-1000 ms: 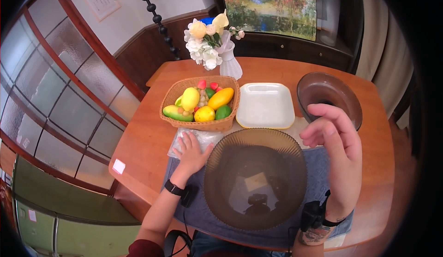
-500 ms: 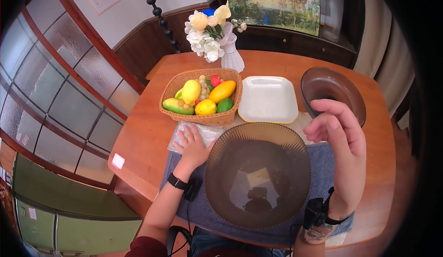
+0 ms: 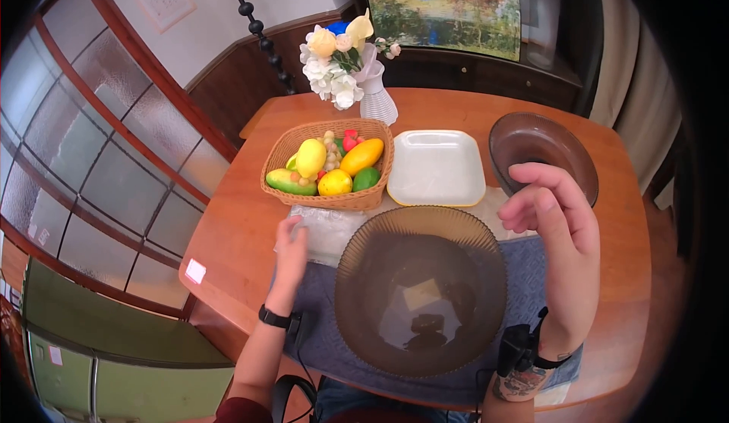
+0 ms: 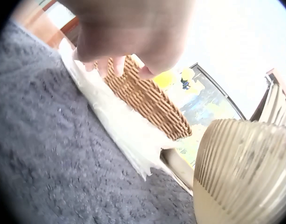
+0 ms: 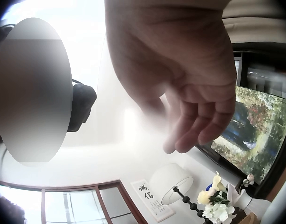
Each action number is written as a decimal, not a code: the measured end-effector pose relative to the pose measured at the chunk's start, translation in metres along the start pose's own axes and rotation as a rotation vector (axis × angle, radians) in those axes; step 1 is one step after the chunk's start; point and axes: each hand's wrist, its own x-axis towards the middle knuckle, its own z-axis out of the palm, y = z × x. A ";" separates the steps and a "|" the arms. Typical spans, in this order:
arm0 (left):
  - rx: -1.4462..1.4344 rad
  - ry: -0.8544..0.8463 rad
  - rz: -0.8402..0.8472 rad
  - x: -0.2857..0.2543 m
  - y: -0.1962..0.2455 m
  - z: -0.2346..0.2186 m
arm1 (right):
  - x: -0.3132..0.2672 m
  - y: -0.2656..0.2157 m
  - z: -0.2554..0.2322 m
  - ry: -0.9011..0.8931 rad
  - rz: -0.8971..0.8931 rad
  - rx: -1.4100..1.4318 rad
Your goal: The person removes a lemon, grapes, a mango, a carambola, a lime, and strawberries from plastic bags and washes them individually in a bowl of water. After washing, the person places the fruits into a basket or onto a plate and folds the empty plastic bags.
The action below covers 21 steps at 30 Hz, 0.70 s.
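A large smoky ribbed glass bowl (image 3: pixel 372 301) stands on a blue-grey cloth (image 3: pixel 315 309) in the head view. To its left is my left hand (image 3: pixel 289 262), turned on its side with loosely bent fingers and nothing in them, beside a crinkled clear plastic sheet (image 3: pixel 323 229). In the left wrist view that hand (image 4: pixel 133 37) overlaps the wicker basket (image 4: pixel 147 102). My right hand (image 3: pixel 562 233) is raised on the bowl's right, its fingers loosely curved around air. The right wrist view also shows this hand (image 5: pixel 180 79) holding nothing.
Behind the bowl, a wicker basket (image 3: pixel 334 200) holds several fruits, with a white rectangular tray (image 3: pixel 437 168) beside it. A brown oval dish (image 3: pixel 581 153) lies at the back right. A white vase (image 3: pixel 377 104) of flowers stands behind the basket.
My left hand has shifted left, away from the bowl, and turned from palm-down with spread fingers onto its side. The right hand stays raised in about the same place.
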 end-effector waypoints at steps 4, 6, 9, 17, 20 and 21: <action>-0.134 0.266 0.208 0.011 0.045 -0.020 | 0.000 0.001 -0.005 0.018 -0.029 -0.001; 0.023 0.269 0.438 0.040 0.063 -0.019 | 0.000 0.001 -0.002 0.010 -0.034 0.007; 0.340 0.267 0.627 0.072 0.086 -0.003 | -0.002 -0.002 0.002 -0.005 -0.016 0.017; 0.589 0.145 0.495 0.112 0.088 0.003 | -0.004 -0.004 0.000 -0.038 0.002 0.047; 0.266 0.348 0.517 0.087 0.111 -0.005 | -0.002 -0.003 -0.003 -0.040 -0.002 0.049; 0.265 0.340 0.514 0.067 0.128 -0.006 | -0.001 -0.003 -0.003 -0.039 0.004 0.062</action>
